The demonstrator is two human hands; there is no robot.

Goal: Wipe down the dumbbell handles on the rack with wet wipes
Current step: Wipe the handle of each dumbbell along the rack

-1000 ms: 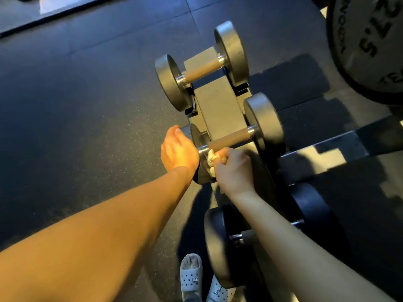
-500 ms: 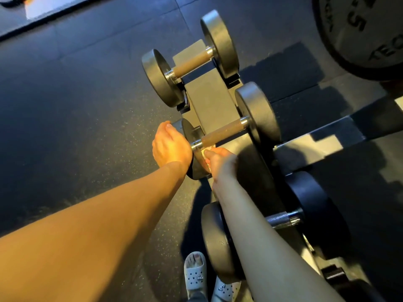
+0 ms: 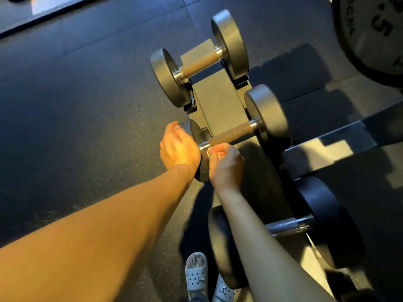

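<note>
— Which dumbbell is being worked on?

— The middle dumbbell (image 3: 266, 114) of three, lying across the grey rack (image 3: 218, 99). Its brown handle (image 3: 231, 132) is bare along most of its length.

— And the right grip (image 3: 226, 164)?

— A bare hand, fingers curled tight at the left end of that handle, against the chrome collar (image 3: 204, 147). A pale sliver of wet wipe (image 3: 209, 153) shows under the fingertips; the rest is hidden inside the fist.

— The left grip (image 3: 180, 149)?

— Cupped on the outer face of the left disc (image 3: 196, 136), fingers bent over its rim and holding it. The two hands are just beside each other, with the disc between them.

— The other weights?

— The far dumbbell (image 3: 198, 62) sits at the top of the rack, also with a brown handle. The near dumbbell (image 3: 287, 227) is larger and darker, has a knurled steel bar, and is partly covered by the right forearm.

— Around the rack?

— Speckled rubber floor (image 3: 87, 105), a big weight plate (image 3: 370, 29) at the upper right, and pale perforated sandals (image 3: 196, 275) at the bottom edge.
</note>
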